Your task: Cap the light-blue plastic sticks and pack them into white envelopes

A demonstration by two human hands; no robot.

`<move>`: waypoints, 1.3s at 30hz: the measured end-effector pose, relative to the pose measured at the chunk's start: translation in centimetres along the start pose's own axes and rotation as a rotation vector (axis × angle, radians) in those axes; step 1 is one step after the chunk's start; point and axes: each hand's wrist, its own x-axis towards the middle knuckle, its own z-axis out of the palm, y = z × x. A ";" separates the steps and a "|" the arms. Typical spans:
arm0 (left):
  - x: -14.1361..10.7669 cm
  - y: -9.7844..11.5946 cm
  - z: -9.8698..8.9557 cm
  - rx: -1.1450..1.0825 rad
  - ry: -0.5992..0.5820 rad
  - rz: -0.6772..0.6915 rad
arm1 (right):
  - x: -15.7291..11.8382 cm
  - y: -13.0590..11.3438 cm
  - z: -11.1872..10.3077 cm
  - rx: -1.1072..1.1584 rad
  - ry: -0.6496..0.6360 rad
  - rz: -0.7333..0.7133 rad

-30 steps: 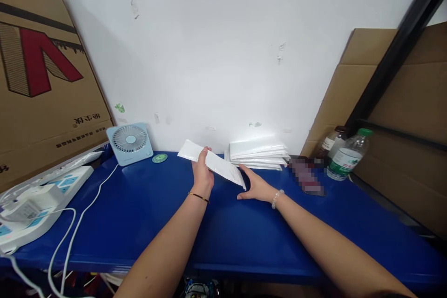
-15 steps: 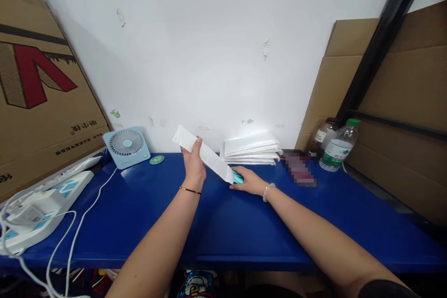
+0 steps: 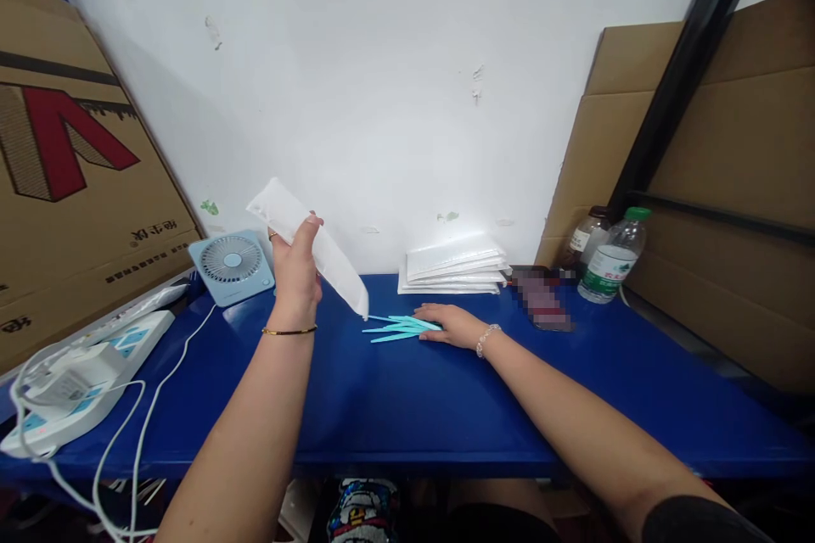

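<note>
My left hand (image 3: 296, 263) is closed around a long white padded pouch (image 3: 334, 267), held tilted with its lower end down to the right. Just beyond that end, several thin turquoise sticks (image 3: 395, 327) fan out low over the blue table. My right hand (image 3: 449, 326) has its fingers and thumb around the right ends of these sticks. What the sticks are exactly, I cannot tell. Behind my right hand lies a stack of white padded envelopes (image 3: 452, 265) by the wall.
A light blue fan (image 3: 233, 265) and a white power strip (image 3: 137, 356) with cables stand at the left of the blue table (image 3: 395, 416). On the right are a blurred phone-like object (image 3: 541, 299), a green-capped bottle (image 3: 615, 259) and a brown-capped bottle (image 3: 587, 239). Cardboard (image 3: 76, 212) flanks the left side.
My left hand has moved left and up with the white pouch, off the turquoise sticks. More of the sticks' length now shows, spread out beside my right hand, which has barely moved.
</note>
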 end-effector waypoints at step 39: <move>-5.2 -12.6 -0.5 1.250 -1.093 0.168 | -1.7 3.2 -3.4 0.165 0.169 0.367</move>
